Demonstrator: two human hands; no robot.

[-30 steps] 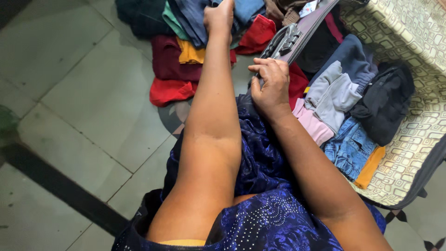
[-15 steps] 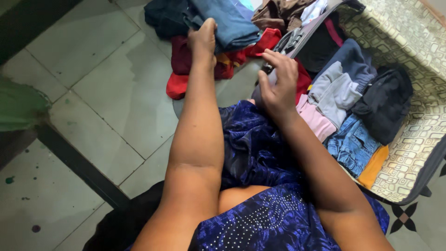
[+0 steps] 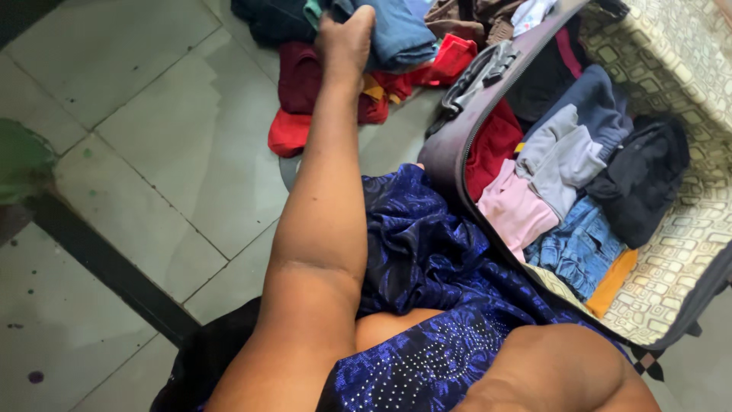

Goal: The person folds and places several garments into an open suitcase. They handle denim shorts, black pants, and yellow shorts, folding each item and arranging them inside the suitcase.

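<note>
My left hand stretches far forward to a heap of clothes on the floor, its fingers closed on a folded blue denim garment. Under that garment lie red clothes and a dark maroon piece. To the right an open suitcase with a patterned beige lining holds folded clothes: a pink one, a grey one, blue jeans and a black one. My right hand is out of sight; only a bare arm or elbow shows at the bottom right.
Dark blue patterned fabric covers my lap. The floor is pale grey tile with a dark strip crossing it at the left. The suitcase handle lies near the clothes heap. More brown and dark clothes lie at the top edge.
My right hand has left the suitcase rim and dropped out of view. My left hand stays on the blue garment in the heap, and the view has shifted left.
</note>
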